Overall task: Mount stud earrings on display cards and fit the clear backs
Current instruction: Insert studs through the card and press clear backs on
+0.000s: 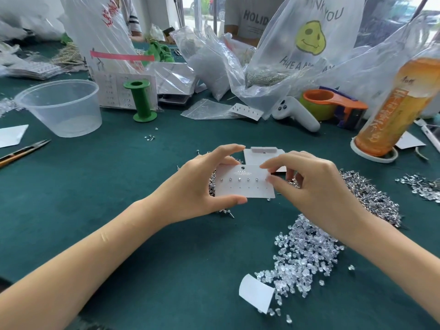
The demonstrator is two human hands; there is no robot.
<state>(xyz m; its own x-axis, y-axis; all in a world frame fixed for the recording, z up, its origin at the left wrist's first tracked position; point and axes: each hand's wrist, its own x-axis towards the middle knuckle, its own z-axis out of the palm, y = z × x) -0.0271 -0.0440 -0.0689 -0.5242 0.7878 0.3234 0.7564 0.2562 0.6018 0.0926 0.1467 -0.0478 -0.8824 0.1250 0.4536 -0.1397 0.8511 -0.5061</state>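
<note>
A single head-worn wide-angle camera looks forward and down over the green table point(147, 177). Both forearms enter from the bottom corners, and the hands meet close to the lens at frame centre. Straight edges bow near the borders. Plastic bags point(307, 44) fill the upper frame.

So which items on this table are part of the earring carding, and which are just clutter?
In use: display card, held by left hand and right hand; stud pile; clear backs; spare cards.
Lying about: green spool, plastic tub, drink bottle, tape dispenser.
</note>
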